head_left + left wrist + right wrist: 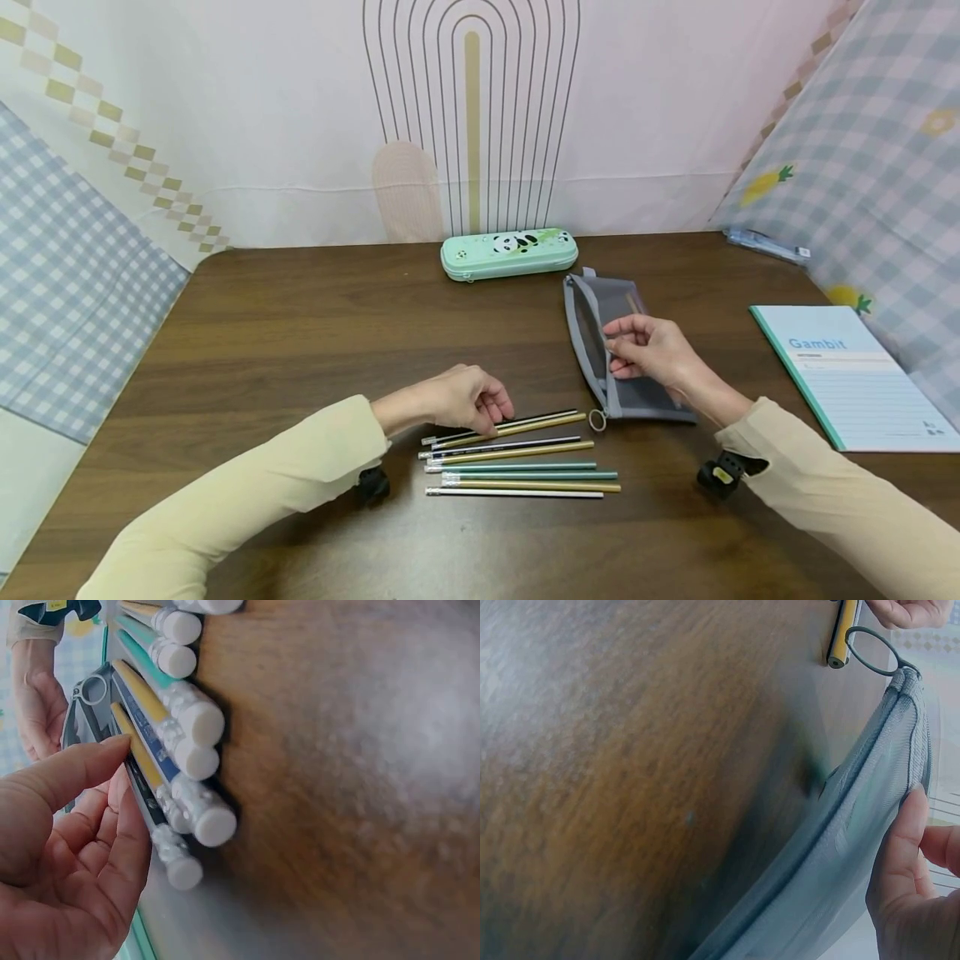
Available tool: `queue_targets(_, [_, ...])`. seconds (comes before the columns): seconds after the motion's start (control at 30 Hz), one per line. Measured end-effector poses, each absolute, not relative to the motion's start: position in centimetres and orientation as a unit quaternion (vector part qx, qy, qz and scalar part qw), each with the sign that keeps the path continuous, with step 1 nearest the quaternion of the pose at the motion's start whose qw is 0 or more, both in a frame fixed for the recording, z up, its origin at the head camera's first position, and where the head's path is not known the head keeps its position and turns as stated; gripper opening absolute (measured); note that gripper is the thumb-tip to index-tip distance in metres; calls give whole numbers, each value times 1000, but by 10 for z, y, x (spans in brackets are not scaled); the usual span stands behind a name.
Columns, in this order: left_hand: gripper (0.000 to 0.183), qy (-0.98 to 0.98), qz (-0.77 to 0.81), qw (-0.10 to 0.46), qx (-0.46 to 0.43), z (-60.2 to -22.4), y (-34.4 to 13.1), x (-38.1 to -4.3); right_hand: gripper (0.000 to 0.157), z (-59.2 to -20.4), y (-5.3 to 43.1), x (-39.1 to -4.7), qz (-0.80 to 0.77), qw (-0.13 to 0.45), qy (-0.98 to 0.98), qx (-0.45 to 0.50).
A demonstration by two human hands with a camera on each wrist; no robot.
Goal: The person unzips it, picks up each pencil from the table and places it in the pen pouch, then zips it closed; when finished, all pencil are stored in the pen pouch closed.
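Note:
Several pencils with white erasers lie side by side on the wooden table, erasers to the left. At the far side of the row, my left hand (467,398) pinches a gold pencil (142,761) and the black pencil (141,787) beside it between thumb and fingers. Nearer are a dark blue pencil (525,444), green pencils (540,476) and a white pencil (517,493). My right hand (651,350) pinches the rim of a grey zip pouch (648,398) between thumb and fingers. The pouch's zip side gapes toward the left, and a ring hangs at its near end.
A mint pencil case (510,257) with a panda print stands at the back of the table (315,317). On the right lies a notebook (847,379) with a green spine. Behind it, a light blue packet (767,247) rests against the patterned cloth.

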State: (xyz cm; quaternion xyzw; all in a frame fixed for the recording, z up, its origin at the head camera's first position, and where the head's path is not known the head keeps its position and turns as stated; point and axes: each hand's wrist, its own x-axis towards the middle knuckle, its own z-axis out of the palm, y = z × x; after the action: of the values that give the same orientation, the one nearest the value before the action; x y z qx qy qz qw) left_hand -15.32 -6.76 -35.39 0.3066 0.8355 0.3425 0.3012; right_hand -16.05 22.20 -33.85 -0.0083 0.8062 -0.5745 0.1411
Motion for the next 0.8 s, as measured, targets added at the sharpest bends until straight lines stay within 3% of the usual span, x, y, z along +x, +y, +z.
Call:
queue_targets(0.27, [18,822,368,334,279,-350,-71,-170,33,-338,222,-160,-574,142,807,-5])
queue_targets(0.6, [29,714,570,395,95,-354,-39,-201,34,-339,220,-159,-579,148,802,-3])
queue_targets(0.8, [33,639,660,395,8,-358,4,-212,33,-338,219,-160,-580,144,802,-4])
